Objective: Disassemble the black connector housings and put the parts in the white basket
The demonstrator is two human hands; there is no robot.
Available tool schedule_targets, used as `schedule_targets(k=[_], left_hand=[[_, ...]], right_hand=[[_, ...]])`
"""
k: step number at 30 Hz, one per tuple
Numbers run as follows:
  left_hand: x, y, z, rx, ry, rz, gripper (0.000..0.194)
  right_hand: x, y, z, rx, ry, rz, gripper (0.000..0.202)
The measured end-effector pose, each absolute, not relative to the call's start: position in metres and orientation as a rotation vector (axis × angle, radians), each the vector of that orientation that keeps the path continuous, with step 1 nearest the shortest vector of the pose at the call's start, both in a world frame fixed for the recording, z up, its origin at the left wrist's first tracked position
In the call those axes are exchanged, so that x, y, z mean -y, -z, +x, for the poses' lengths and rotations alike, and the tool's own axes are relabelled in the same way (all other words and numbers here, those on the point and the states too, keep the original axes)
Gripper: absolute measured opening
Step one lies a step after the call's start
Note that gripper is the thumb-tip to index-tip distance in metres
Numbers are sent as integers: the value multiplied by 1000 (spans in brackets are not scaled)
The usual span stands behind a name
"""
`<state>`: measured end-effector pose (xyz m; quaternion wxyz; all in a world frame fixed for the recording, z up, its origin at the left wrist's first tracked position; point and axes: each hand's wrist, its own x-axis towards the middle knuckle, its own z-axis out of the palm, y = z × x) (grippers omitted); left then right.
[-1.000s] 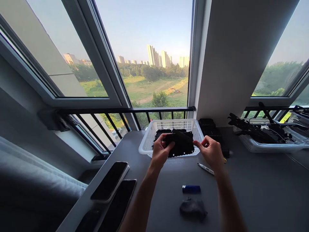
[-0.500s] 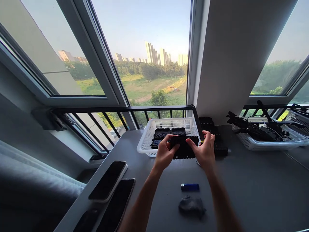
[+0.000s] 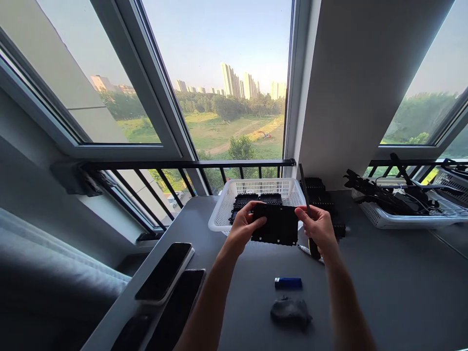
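Observation:
My left hand (image 3: 245, 225) grips the left end of a flat black plastic panel (image 3: 276, 225) with a notched lower edge, thumb on its face. My right hand (image 3: 317, 228) is closed around a long, narrow dark tool (image 3: 304, 187) with a black and yellow handle. The tool's strip points up, its handle shows below the palm, and its exact kind is unclear. Thumb and fingertips of that hand meet the panel's upper right corner. Behind the panel stands a white plastic basket (image 3: 219, 214) with several black ribbed parts (image 3: 270, 199) in it.
On the grey table (image 3: 248, 302) lie a blue lighter (image 3: 288, 283), a dark crumpled lump (image 3: 290, 312), a white pen-like item (image 3: 304, 249) and two phones (image 3: 164, 272). More black parts (image 3: 321, 195) are stacked right of the basket. Another basket (image 3: 387, 220) holds dark gear and cables.
My right hand has shifted right and turned, so the tool now stands more upright and its handle shows. The panel has moved slightly left and tilted, with its right side less covered.

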<state>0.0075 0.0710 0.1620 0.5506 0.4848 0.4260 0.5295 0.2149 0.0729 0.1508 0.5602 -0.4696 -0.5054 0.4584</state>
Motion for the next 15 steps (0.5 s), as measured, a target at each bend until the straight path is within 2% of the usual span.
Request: schedule_targets(k=[4, 11, 15], left_hand=[[-72, -158, 10, -1048, -1232, 1209, 51], [-78, -147, 14, -1354, -1344, 1487, 45], [-79, -147, 14, -1177, -1372, 1355, 48]], right_hand=[[-69, -155, 210, 1194, -1145, -1087, 50], [-68, -155, 206, 1225, -1179, -1052, 44], [-72, -150, 206, 1171, -1193, -1049, 44]])
